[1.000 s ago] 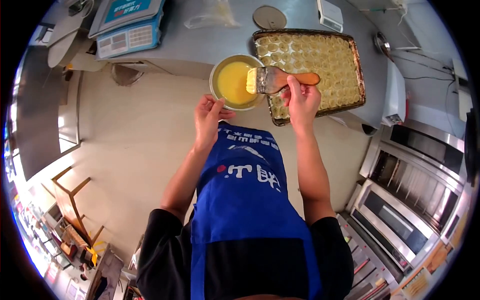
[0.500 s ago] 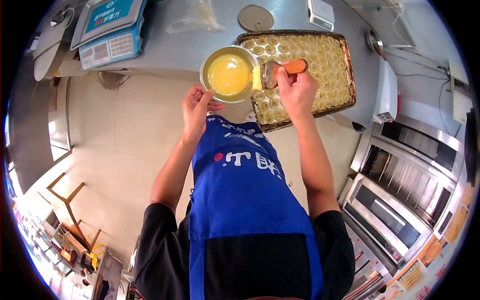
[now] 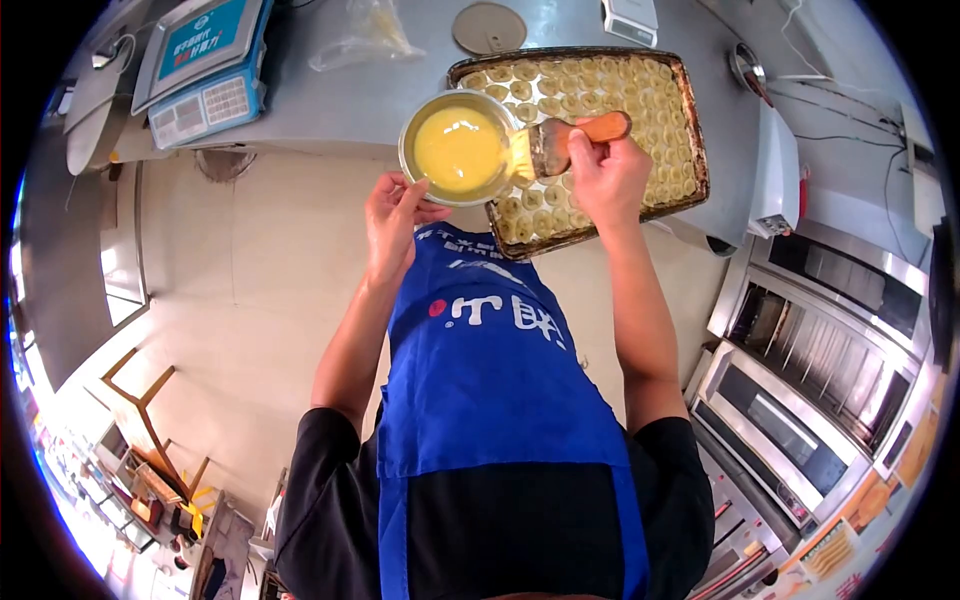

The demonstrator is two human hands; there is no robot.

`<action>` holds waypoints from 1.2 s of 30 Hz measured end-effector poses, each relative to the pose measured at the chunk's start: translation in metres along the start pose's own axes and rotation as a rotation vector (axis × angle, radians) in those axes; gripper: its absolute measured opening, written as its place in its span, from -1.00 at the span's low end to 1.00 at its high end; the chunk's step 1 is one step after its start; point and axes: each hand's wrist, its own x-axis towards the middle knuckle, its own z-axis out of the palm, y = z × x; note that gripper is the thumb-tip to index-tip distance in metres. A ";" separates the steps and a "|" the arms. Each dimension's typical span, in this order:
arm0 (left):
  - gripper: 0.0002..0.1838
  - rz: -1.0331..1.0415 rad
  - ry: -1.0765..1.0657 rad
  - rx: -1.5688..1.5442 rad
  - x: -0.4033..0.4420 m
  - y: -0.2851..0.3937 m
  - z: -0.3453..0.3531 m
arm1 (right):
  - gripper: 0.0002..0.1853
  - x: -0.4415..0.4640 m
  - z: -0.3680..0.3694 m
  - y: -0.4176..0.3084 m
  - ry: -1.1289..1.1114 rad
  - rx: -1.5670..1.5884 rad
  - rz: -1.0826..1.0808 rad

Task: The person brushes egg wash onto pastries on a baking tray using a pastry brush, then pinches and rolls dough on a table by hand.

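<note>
My left hand (image 3: 396,222) grips the near-left rim of a metal bowl (image 3: 409,186) in front of the counter edge. Yellow liquid that looks like beaten egg (image 3: 458,148) fills much of the bowl. A pastry brush (image 3: 549,148) with a wooden handle is held in my right hand (image 3: 610,180), fingers closed round the handle. Its yellow-coated bristles (image 3: 521,156) point left and meet the bowl's right rim. Beneath the brush and right hand lies a dark-rimmed baking tray (image 3: 700,150) with rows of small round dough pieces (image 3: 600,85). The bowl overlaps the tray's left side.
On the metal counter (image 3: 400,105) are a blue scale (image 3: 207,100), a plastic bag (image 3: 372,35), a round metal lid (image 3: 489,28) and a small white scale (image 3: 631,20). An oven (image 3: 800,360) stands at right. A wooden stool (image 3: 145,420) is at lower left.
The brush has shifted slightly right, its bristles now spread against the bowl's rim. The tray and counter sit a little further up and left in view. Both hands keep their hold.
</note>
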 end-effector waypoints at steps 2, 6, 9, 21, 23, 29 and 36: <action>-0.87 -0.013 -0.010 0.014 0.001 -0.004 0.001 | -0.87 0.000 -0.008 0.004 0.019 0.079 0.091; -0.85 0.003 -0.023 -0.007 0.000 -0.007 0.002 | -0.88 -0.004 -0.002 -0.010 -0.038 0.331 0.255; -0.84 -0.006 -0.018 -0.014 -0.002 -0.004 0.007 | -0.87 -0.010 0.004 0.003 -0.068 0.152 0.109; -0.84 -0.018 -0.020 -0.008 -0.001 -0.010 0.014 | -0.66 -0.005 -0.029 -0.019 -0.456 0.021 -0.429; -0.84 -0.016 -0.023 -0.004 0.000 -0.010 0.015 | -0.46 -0.008 -0.033 -0.021 -0.615 -0.151 -0.604; -0.84 -0.003 0.018 -0.017 -0.001 -0.007 0.021 | -0.54 -0.013 -0.058 -0.023 -0.755 -0.296 -0.616; -0.86 -0.013 -0.010 0.004 0.001 -0.010 0.024 | -0.49 0.003 -0.082 -0.018 -0.754 -0.193 -0.466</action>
